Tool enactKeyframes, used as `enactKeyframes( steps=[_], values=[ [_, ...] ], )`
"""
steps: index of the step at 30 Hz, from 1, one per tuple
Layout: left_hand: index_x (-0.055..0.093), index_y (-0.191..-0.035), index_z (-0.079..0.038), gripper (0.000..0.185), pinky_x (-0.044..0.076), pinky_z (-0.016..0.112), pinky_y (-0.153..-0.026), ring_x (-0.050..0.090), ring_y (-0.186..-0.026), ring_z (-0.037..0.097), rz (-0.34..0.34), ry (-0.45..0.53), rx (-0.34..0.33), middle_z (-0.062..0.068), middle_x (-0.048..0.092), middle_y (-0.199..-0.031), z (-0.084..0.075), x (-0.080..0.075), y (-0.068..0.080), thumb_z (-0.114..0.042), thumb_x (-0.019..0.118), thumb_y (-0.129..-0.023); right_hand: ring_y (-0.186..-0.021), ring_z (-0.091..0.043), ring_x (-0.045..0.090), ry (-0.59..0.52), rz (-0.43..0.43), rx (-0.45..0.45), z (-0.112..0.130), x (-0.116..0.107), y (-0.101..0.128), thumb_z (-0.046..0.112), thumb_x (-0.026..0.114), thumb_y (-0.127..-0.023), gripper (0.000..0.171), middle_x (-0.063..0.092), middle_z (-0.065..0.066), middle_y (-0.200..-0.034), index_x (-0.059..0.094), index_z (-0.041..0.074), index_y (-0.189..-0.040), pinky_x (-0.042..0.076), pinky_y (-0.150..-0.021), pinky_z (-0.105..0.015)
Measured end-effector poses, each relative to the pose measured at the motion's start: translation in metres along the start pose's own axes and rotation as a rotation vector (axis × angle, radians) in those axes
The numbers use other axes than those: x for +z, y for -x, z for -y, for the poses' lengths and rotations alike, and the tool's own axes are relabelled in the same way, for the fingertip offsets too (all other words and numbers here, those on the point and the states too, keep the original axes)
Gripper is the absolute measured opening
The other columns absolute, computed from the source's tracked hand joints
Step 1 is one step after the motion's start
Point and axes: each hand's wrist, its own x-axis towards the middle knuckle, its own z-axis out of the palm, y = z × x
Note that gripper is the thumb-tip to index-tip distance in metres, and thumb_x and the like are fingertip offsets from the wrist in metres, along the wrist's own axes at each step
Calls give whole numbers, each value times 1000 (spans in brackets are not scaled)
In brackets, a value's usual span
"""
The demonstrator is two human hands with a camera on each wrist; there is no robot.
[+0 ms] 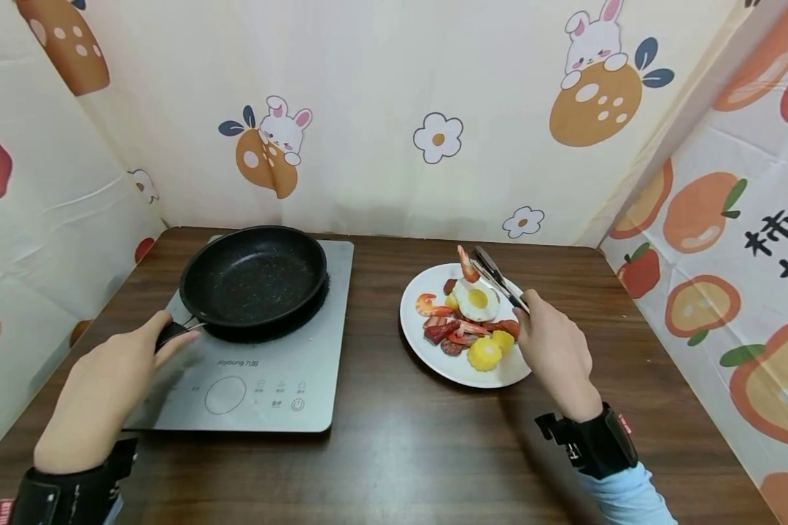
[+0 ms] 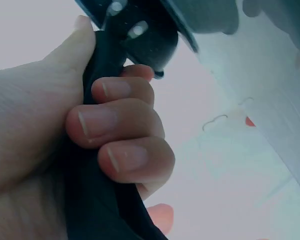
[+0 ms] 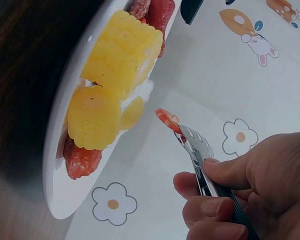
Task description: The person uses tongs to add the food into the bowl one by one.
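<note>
A black frying pan (image 1: 255,281) sits empty on a grey induction cooker (image 1: 249,372). My left hand (image 1: 114,379) grips the pan's black handle (image 2: 97,150), fingers curled round it. My right hand (image 1: 554,350) holds metal tongs (image 1: 497,278) that pinch a shrimp (image 1: 467,265) just above a white plate (image 1: 420,343). The wrist view shows the tongs (image 3: 202,160) with the shrimp (image 3: 168,120) at their tip. On the plate lie a fried egg (image 1: 476,300), corn pieces (image 1: 490,350), sausage slices and another shrimp (image 1: 430,306).
The cooker and plate stand on a dark wooden table (image 1: 381,452). Cartoon-printed cloth walls (image 1: 394,109) close in the back and both sides. The corn (image 3: 110,85) fills the near side of the plate (image 3: 60,165) in the right wrist view.
</note>
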Motion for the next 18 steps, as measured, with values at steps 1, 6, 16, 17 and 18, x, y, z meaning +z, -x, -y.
enactKeyframes(
  steps=[1,6,16,17,18],
  values=[
    [48,-116,-2,53,26,32,-44,42,-47,19,8,-3,2,2,38,-52,3,-1,-2,-54,46,-105,-53,-23,46,-2,0,-3,0,0,0,20,52,-106,14,53,-10,-68,56,6,-104,29,-44,-32],
    [47,-131,-2,60,35,36,-47,52,-55,21,49,-18,18,3,47,-56,19,-4,-16,-56,46,-104,-54,-22,46,-6,1,-6,1,1,-3,20,51,-106,15,53,-10,-67,55,6,-102,29,-44,-32],
    [54,-134,-4,35,53,61,-70,68,-82,35,-16,-130,204,23,68,-114,36,-6,-19,-20,58,-103,-54,-23,46,-19,21,-19,12,-1,-9,22,52,-106,14,53,-9,-68,54,9,-101,29,-44,-32],
    [53,-135,-5,34,53,61,-70,68,-83,34,-2,-142,212,23,68,-111,37,-7,-20,-18,57,-104,-54,-23,45,-20,21,-22,14,-1,-9,22,52,-106,14,53,-9,-68,54,9,-101,28,-44,-32],
    [51,-137,-5,36,52,62,-72,67,-84,35,18,-145,210,23,67,-112,37,-9,-21,-19,55,-105,-54,-23,45,-22,17,-26,15,-1,-9,21,53,-106,14,54,-9,-69,54,8,-101,28,-44,-32]
  ],
)
